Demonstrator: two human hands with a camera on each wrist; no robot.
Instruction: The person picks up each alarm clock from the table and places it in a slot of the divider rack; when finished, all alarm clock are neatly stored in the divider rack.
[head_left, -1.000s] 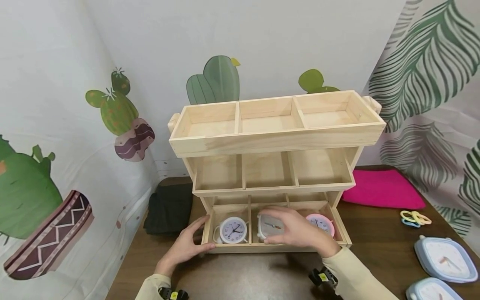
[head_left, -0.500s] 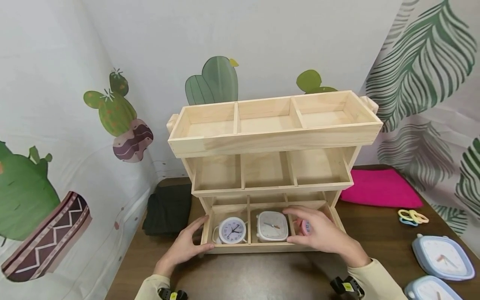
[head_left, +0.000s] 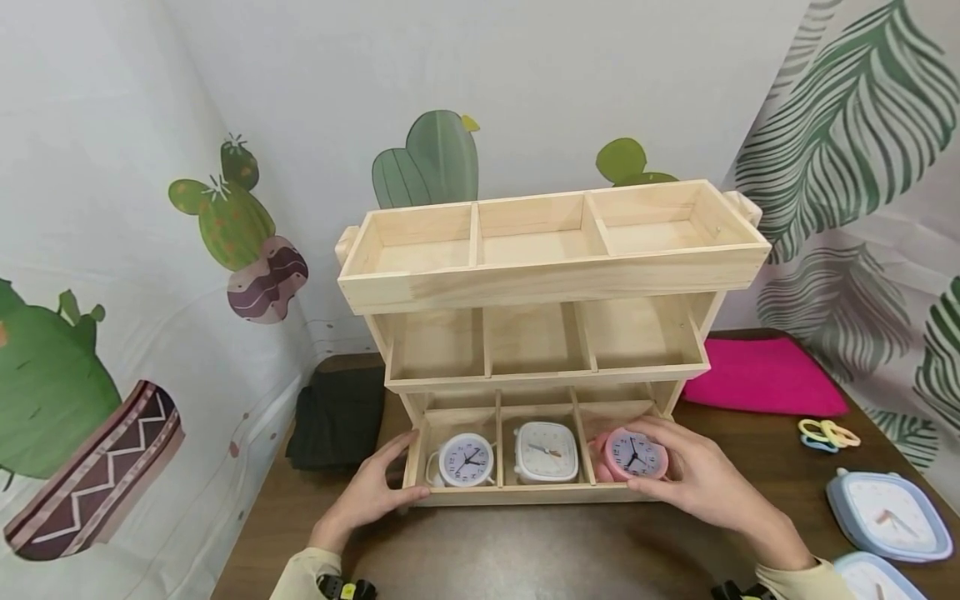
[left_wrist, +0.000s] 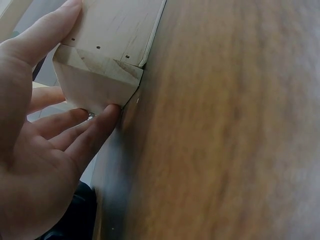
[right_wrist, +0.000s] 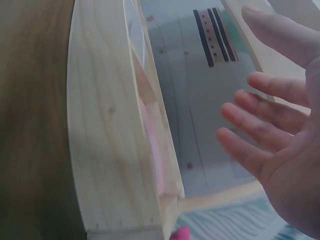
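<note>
A three-tier wooden storage box [head_left: 553, 280] stands on the table. Its lowest tray holds a white round alarm clock [head_left: 467, 460] on the left, a white squarish alarm clock [head_left: 547, 452] in the middle and a pink alarm clock [head_left: 634, 456] on the right, each in its own compartment. My left hand [head_left: 369, 493] grips the left end of that tray, thumb at the front and fingers on the end face. Beside the pink clock my right hand [head_left: 701, 477] is spread around its right edge; in the right wrist view its fingers [right_wrist: 260, 116] are loosely extended, apart from the wood.
Blue alarm clocks [head_left: 889, 515] lie at the table's right edge. Behind them are colourful rings [head_left: 829, 435] and a magenta cloth [head_left: 767, 377]. A dark folded cloth [head_left: 337, 417] lies left of the box. Printed curtains [head_left: 555, 92] close off the back and sides.
My right hand has left the middle clock and moved right to the pink one. The pink clock now sits angled further left in its compartment. My left hand stays in place.
</note>
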